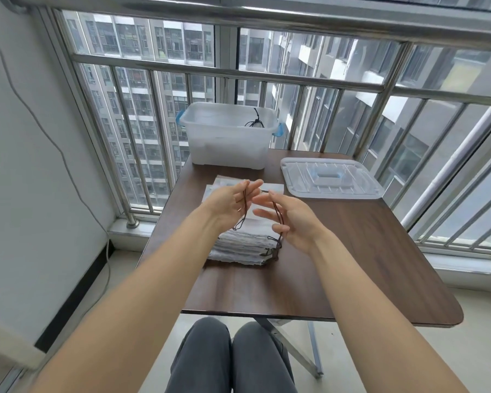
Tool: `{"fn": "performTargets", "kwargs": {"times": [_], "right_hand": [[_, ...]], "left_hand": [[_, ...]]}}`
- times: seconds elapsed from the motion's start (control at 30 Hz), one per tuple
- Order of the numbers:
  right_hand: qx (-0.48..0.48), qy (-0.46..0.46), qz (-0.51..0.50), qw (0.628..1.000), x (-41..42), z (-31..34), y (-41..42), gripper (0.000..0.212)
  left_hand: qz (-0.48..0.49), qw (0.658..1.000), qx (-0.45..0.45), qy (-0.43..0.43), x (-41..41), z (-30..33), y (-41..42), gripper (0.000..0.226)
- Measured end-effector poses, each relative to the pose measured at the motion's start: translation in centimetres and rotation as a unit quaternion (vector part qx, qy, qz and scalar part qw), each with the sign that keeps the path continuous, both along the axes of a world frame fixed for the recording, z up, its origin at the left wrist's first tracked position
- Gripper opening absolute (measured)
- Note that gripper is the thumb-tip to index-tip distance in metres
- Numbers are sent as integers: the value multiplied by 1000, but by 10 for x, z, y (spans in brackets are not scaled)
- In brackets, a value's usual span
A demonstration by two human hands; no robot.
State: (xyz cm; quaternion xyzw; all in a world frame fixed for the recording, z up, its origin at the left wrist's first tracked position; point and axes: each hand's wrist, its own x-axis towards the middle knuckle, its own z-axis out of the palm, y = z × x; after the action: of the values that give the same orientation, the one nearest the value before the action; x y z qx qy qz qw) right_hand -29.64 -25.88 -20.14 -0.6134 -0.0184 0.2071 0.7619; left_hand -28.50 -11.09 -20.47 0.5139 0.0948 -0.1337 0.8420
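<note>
The left hand [228, 204] and right hand [291, 221] each pinch the brown drawstring [276, 212], their other fingers splayed, just above the stack of white pouches [244, 245]. An uneven pull could drag the stack askew. A brown table [352, 251] on a barred balcony holds 1 clear bin [227, 143] and its lid [329, 180].

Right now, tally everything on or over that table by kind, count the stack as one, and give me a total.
Clear bin: 1
Lid: 1
Stack of white bags: 1
Hands holding a dark cord, left hand and right hand: 2
Total: 5
</note>
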Motion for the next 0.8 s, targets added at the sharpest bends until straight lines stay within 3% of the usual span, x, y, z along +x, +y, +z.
{"fn": "performTargets", "kwargs": {"times": [0.23, 0.33, 0.43, 0.5, 0.53, 0.6, 0.63, 0.67, 0.73, 0.8], "right_hand": [[-4, -49, 36, 998, -3, -8, 25, 25], [11, -44, 20, 999, -2, -5, 30, 23], [-43, -67, 39, 996, 0, -5, 26, 25], [-150, -131, 39, 979, 1, -6, 22, 27], [-249, -193, 40, 948, 1, -5, 20, 28], [-469, -332, 46, 817, 4, -7, 16, 30], [-533, -376, 41, 756, 5, -8, 13, 30], [-565, -401, 36, 720, 5, -8, 10, 30], [-587, -426, 45, 687, 6, -9, 5, 31], [-573, -435, 64, 692, 7, -9, 2, 30]], "left_hand": [[5, 999, 27, -16, 1, -6, -4, 29], [2, 1000, 20, -24, 1, -3, -6, 19], [6, 996, 80, -30, 2, -1, -3, 16], [12, 987, 159, -27, 0, 1, 0, 17], [9, 981, 191, -26, -2, 1, 0, 18], [-6, 973, 230, -21, -5, 2, 2, 20], [-15, 970, 241, -17, -6, 3, 4, 19], [-27, 968, 250, -14, -7, 4, 5, 18], [-46, 964, 261, -12, -11, 6, 7, 17], [-60, 961, 271, -17, -13, 8, 8, 18]]}}
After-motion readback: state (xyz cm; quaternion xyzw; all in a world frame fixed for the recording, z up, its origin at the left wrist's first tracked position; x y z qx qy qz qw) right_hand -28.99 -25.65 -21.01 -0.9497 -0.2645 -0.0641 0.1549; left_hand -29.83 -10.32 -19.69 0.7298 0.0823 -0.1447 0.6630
